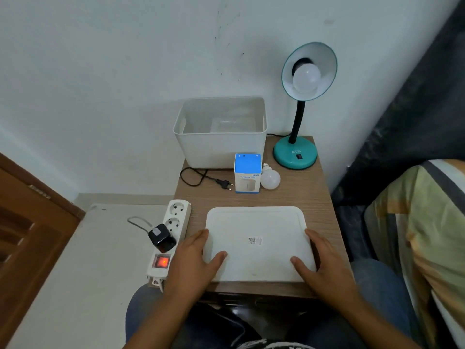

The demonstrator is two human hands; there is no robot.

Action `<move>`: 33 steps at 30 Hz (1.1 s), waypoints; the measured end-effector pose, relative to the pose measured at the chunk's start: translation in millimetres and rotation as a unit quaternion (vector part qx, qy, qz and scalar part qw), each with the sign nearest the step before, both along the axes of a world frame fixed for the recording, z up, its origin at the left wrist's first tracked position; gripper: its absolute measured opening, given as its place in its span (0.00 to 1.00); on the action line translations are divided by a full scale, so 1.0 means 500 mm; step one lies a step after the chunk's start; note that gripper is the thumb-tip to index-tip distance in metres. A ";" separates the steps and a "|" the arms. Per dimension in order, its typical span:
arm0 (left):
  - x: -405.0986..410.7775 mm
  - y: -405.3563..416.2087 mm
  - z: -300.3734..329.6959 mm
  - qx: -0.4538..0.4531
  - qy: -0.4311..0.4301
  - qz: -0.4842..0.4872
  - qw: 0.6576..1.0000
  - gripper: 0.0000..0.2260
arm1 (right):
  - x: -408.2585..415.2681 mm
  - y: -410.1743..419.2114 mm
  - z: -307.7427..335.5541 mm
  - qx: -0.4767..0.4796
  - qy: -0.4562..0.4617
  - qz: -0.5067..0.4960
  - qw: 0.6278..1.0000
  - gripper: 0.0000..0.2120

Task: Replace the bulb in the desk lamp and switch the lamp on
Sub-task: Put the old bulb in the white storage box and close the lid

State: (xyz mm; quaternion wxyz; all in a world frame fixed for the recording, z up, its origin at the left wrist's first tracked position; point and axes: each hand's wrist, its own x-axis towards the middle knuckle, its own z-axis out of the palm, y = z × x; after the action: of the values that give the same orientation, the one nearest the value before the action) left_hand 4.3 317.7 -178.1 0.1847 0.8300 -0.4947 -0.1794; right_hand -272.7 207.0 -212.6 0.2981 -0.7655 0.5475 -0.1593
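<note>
White spare bulb (270,178) beyond both hands

My path to the desk lamp (297,152) runs over bare wood right of the white lid (256,245). The loose bulb (270,178) and blue box (247,173) crowd the middle; the bin (221,144) blocks the back left, seemingly against the wall.

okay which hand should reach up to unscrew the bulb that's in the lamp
Probably the right hand: the desk lamp stands at the table's far right corner, on that hand's side, its fitted bulb facing you. The left hand would cross over the white lid.
</note>
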 end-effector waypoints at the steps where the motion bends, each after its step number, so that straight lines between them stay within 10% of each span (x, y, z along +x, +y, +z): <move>1: 0.006 -0.015 0.013 -0.011 -0.008 -0.009 1.000 0.30 | 0.004 -0.012 0.001 -0.002 0.001 -0.002 1.000 0.35; 13: 0.133 -0.272 0.173 -0.177 0.077 0.088 0.977 0.34 | 0.123 -0.192 0.050 -0.017 -0.037 0.024 0.999 0.27; 24: 0.282 -0.407 0.178 -0.096 0.045 0.129 0.986 0.50 | 0.232 -0.322 0.063 0.017 -0.042 0.040 0.998 0.33; 33: 0.289 -0.421 0.194 -0.082 0.054 0.111 0.989 0.33 | 0.255 -0.343 0.036 0.040 -0.040 0.036 0.998 0.28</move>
State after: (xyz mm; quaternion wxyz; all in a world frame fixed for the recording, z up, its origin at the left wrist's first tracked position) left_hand 148.8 107.4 -81.3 0.2971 0.8510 -0.4020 -0.1608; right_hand -145.4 35.4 -194.6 0.3558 -0.7651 0.5132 -0.1573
